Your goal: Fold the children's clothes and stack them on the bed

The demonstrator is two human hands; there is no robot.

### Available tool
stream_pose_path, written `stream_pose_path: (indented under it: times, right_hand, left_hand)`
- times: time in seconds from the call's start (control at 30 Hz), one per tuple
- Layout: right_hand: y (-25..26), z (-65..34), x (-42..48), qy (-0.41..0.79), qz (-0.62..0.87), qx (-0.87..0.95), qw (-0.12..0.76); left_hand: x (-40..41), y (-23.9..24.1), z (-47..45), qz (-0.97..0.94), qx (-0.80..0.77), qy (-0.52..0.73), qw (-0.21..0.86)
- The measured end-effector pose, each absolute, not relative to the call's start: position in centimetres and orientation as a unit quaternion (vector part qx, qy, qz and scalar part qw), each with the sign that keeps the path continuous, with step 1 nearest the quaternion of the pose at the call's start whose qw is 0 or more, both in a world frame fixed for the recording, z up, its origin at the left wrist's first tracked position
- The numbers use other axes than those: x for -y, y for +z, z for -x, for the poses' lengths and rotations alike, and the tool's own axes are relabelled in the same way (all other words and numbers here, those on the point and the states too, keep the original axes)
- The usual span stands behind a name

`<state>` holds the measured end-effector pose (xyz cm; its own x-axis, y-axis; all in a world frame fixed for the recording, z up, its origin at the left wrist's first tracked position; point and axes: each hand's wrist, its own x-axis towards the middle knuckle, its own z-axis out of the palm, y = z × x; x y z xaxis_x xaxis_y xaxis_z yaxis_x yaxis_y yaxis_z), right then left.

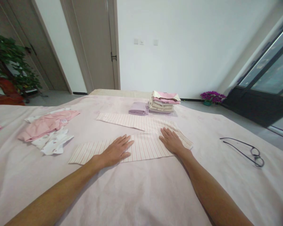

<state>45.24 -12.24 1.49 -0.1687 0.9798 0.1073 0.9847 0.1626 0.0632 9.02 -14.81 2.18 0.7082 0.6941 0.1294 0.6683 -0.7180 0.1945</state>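
Note:
A pair of striped pants, cream with pinkish stripes, lies spread flat with its two legs pointing left and the waist at the right. My left hand rests palm down on the nearer leg, fingers stretched out. Flat near the waist end, by the point where the legs meet, lies my right hand, its fingers slightly spread. Neither hand grips the cloth. Just behind the pants sit a folded lilac garment and a stack of folded clothes with a pink and cream piece on top.
Loose pink and white clothes lie at the left on the pale pink sheet. Black-framed eyeglasses are at the right. Beyond stand a door, a leafy plant and purple flowers on the floor.

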Motion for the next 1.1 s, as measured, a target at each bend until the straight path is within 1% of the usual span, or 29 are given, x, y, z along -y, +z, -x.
stream_pose_path:
  times: [0.13,0.4,0.67,0.83,1.1]
  right_hand:
    - [0.7,-48.1,12.0,-0.070,0.689,0.721,0.029]
    - [0.4,-49.0,12.0,-0.082,0.702,0.707,0.033]
    - [0.4,-49.5,11.8,-0.069,0.701,0.708,0.051]
    - [0.5,-49.6,11.9,-0.060,0.700,0.709,0.063]
    - [-0.2,-49.9,11.5,-0.068,0.701,0.706,0.070]
  left_hand:
    - [15.0,1.1,-8.1,-0.928,-0.364,0.058,0.047]
    - [15.8,1.6,-6.5,-0.928,-0.365,0.062,0.048]
    - [15.4,1.9,-6.1,-0.913,-0.393,0.074,0.078]
    - [14.3,1.7,-4.0,-0.893,-0.442,0.061,0.059]
    - [11.6,0.6,1.5,-0.791,-0.610,0.038,0.006]
